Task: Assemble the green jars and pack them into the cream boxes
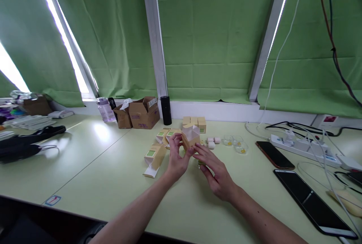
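My left hand [178, 161] is closed on a small cream paper box [191, 135], its white-lined top flaps standing open. My right hand [216, 172] is just to the right, its fingertips at the box's side. Between its thumb and fingers shows a small clear container [200, 163], mostly hidden. Left of the box, another cream box with a green label [155, 155] lies with its end flap open. Similar boxes [162, 135] sit behind it. Beyond my right hand are small white-pink cylinders [210, 145] and clear round containers with yellow spots [236, 141].
More cream boxes [201, 123] stand in a row near the wall. Behind them are a black cylinder [166, 111], a brown carton [144, 114] and a purple bottle [105, 110]. On the right lie two phones [275, 154], a power strip [304, 148] and loose cables.
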Tool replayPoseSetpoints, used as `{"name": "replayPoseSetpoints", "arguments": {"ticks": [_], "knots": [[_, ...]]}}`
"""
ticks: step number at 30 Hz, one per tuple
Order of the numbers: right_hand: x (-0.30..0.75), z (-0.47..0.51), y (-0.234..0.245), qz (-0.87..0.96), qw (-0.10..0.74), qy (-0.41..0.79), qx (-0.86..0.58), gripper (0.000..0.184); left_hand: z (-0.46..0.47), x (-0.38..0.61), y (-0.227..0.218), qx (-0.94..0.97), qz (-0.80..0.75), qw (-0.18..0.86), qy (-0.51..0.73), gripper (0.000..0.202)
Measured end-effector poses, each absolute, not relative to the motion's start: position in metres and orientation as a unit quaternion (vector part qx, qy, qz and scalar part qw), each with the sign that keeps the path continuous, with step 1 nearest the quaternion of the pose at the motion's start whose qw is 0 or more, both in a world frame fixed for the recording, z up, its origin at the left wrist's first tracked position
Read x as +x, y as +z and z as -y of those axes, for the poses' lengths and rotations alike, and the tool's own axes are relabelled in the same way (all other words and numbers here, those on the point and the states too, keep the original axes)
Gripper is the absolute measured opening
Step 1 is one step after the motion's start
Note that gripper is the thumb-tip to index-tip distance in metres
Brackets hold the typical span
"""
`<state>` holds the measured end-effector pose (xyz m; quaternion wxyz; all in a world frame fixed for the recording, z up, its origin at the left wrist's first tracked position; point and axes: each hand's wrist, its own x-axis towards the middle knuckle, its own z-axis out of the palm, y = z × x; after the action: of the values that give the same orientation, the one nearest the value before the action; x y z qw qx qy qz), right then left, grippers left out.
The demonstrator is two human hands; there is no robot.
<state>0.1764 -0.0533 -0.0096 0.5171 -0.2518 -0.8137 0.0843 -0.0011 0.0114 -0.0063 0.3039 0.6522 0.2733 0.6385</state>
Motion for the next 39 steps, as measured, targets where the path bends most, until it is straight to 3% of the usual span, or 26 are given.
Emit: {"name": "replayPoseSetpoints", "arguments": {"ticks": [3, 7, 14, 19, 27, 39], "knots": [[0.177, 0.051, -0.011, 0.791, 0.544, 0.096, -0.261, 0.048, -0.012, -0.001, -0.004, 0.640, -0.292, 0.314, 0.637, 0.056], [0.183, 0.044, -0.013, 0.730, 0.559, 0.086, -0.384, 0.035, -0.013, -0.005, -0.004, 0.621, -0.291, 0.373, 0.625, 0.054], [0.189, 0.032, -0.023, 0.728, 0.410, 0.101, -0.540, 0.057, -0.011, -0.010, -0.004, 0.628, -0.314, 0.371, 0.607, 0.067], [0.191, 0.027, -0.023, 0.726, 0.320, 0.122, -0.596, 0.038, -0.004, -0.009, 0.001, 0.671, -0.304, 0.356, 0.575, 0.063], [0.208, 0.018, -0.018, 0.669, 0.282, 0.095, -0.681, 0.035, 0.000, -0.007, 0.001, 0.736, -0.303, 0.329, 0.507, 0.061], [0.215, 0.015, -0.019, 0.673, 0.285, 0.058, -0.680, 0.034, 0.003, -0.009, -0.002, 0.832, -0.309, 0.250, 0.387, 0.052]]}}
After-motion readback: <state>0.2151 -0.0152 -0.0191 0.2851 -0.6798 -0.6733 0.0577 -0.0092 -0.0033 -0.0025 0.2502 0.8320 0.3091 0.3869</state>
